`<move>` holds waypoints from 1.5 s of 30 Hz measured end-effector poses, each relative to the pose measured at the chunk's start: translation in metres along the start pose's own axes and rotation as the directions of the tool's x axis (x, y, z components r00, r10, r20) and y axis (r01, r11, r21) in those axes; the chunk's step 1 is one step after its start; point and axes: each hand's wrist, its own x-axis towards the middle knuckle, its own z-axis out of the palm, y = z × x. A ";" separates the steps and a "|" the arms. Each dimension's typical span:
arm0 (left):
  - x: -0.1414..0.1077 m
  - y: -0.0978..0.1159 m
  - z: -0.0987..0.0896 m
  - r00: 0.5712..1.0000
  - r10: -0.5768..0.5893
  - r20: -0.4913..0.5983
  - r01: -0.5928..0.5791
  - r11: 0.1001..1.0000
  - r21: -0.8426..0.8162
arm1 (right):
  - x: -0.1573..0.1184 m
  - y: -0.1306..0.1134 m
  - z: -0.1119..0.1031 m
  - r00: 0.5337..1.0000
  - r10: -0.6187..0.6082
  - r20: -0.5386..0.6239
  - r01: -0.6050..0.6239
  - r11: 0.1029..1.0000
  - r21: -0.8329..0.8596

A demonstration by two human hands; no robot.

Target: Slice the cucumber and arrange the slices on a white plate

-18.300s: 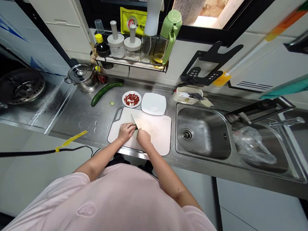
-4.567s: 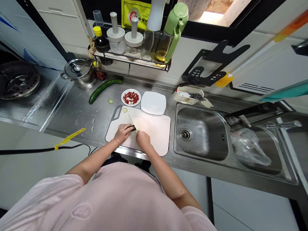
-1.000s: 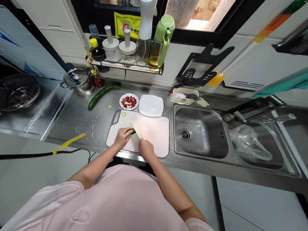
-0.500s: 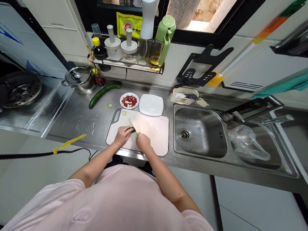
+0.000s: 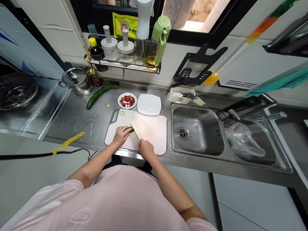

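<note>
A knife is gripped by its handle in my right hand, its blade slanting up and left over the white cutting board. My left hand has its fingers closed on a small green cucumber piece, mostly hidden, right beside the blade. One pale slice lies at the board's upper left. Another slice is on the steel counter, near a long green cucumber. Behind the board are a plate of chopped red pieces and a white square plate.
At the right is a steel double sink with a plastic bag in its far basin. A lidded pot and a pan are at the left. A condiment shelf hangs behind.
My right hand and the knife have moved slightly right, and the blade is seen more edge-on. My left hand stays at the cucumber piece. The whole view has shifted a little.
</note>
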 end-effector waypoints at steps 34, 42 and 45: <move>0.011 0.015 -0.023 0.993 -0.068 0.095 0.068 0.998 0.003 | 0.005 0.001 -0.003 1.000 -0.002 -0.010 0.002 0.999 0.049; 0.012 0.017 -0.026 0.992 -0.091 0.091 0.094 0.995 -0.028 | -0.005 0.009 -0.009 1.000 0.008 0.005 -0.009 0.998 0.062; 0.010 0.016 -0.026 0.991 -0.101 0.092 0.105 0.994 -0.042 | -0.009 0.014 -0.011 1.000 0.019 -0.020 -0.018 0.998 0.063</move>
